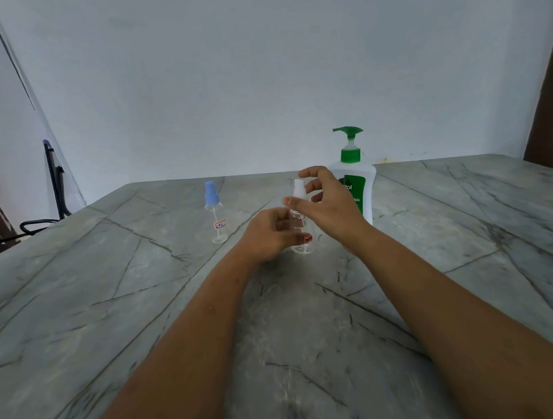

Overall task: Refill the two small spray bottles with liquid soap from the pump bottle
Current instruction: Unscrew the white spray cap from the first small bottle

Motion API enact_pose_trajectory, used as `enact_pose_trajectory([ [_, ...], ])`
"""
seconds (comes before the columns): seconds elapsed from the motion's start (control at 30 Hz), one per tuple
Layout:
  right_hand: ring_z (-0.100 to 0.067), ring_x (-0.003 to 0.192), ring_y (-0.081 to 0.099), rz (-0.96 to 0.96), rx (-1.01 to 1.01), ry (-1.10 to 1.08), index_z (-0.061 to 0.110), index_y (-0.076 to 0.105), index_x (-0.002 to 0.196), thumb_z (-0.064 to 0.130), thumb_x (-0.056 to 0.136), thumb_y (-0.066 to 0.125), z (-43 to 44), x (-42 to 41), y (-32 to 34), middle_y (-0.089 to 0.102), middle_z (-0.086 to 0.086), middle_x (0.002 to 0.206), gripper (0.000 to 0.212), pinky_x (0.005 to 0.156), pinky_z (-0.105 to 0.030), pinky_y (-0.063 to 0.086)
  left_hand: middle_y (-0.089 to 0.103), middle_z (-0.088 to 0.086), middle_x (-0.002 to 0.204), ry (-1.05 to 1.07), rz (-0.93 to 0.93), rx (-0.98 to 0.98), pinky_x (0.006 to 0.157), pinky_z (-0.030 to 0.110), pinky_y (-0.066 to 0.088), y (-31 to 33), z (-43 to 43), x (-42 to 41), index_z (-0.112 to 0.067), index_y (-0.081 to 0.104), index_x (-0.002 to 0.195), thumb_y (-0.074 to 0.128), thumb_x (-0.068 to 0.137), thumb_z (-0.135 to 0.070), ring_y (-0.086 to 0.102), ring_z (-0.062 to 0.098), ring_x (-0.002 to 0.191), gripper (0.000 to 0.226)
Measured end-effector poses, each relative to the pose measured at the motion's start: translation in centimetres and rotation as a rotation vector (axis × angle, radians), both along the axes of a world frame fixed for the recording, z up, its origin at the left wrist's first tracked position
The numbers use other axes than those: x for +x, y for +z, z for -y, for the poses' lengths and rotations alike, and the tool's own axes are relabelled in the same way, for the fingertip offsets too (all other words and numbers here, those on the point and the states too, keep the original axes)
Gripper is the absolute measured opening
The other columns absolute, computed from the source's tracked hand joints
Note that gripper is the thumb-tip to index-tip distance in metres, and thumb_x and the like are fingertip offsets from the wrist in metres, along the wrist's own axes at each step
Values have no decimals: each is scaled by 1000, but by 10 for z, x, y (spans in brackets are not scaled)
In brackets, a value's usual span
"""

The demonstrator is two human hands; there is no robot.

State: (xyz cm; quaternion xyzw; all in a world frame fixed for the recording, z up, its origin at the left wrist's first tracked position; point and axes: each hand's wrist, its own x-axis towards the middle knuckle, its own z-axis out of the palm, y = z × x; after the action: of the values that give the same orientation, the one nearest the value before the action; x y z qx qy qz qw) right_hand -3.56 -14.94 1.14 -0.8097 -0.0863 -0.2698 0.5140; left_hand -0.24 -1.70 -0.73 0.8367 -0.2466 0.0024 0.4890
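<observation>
A small clear spray bottle with a white top (301, 220) stands on the marble table (145, 316) near its middle. My left hand (270, 236) wraps around its body. My right hand (330, 205) hovers at the white spray head, fingers spread around it, with no firm grip visible. A second small clear spray bottle with a blue top (216, 213) and a small label stands upright to the left, apart from both hands. The white pump bottle with a green pump (356, 177) stands just behind my right hand, partly hidden by it.
A plain pale wall rises behind the table's far edge. A dark chair frame (54, 185) stands off the table's left side. A brown panel (549, 108) borders the right edge of the view.
</observation>
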Motion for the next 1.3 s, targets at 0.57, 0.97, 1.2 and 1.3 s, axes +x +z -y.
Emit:
enact_pose_trajectory([
  [0.57,-12,89,57,-8,-93,-30,21,51,116,30,83,68,-2,4,-6,56,5,105,38,72,-19,46,64,5,117,-11,17,23,100,43,45,1,1,-3,-7,55,122,73,76,-17,61,18,106,51],
  [0.97,-6,100,61,31,345,144,18,59,114,9,89,60,14,-6,15,66,2,106,26,74,-8,48,66,1,113,-10,-40,-22,95,30,46,1,0,-3,-12,57,120,76,73,-16,63,12,100,50],
  [1.2,-8,77,62,216,747,17,19,61,92,9,86,63,33,-18,35,65,0,87,12,71,-25,53,66,-1,110,-14,-22,-24,92,25,45,0,0,-4,-11,58,120,76,74,-15,62,10,99,50],
  [1.3,-2,64,54,255,769,-168,18,61,91,16,84,66,53,-22,40,56,4,76,9,64,-20,44,66,0,112,-14,2,-12,90,23,44,1,0,-6,-11,57,121,76,74,-16,61,10,100,51],
])
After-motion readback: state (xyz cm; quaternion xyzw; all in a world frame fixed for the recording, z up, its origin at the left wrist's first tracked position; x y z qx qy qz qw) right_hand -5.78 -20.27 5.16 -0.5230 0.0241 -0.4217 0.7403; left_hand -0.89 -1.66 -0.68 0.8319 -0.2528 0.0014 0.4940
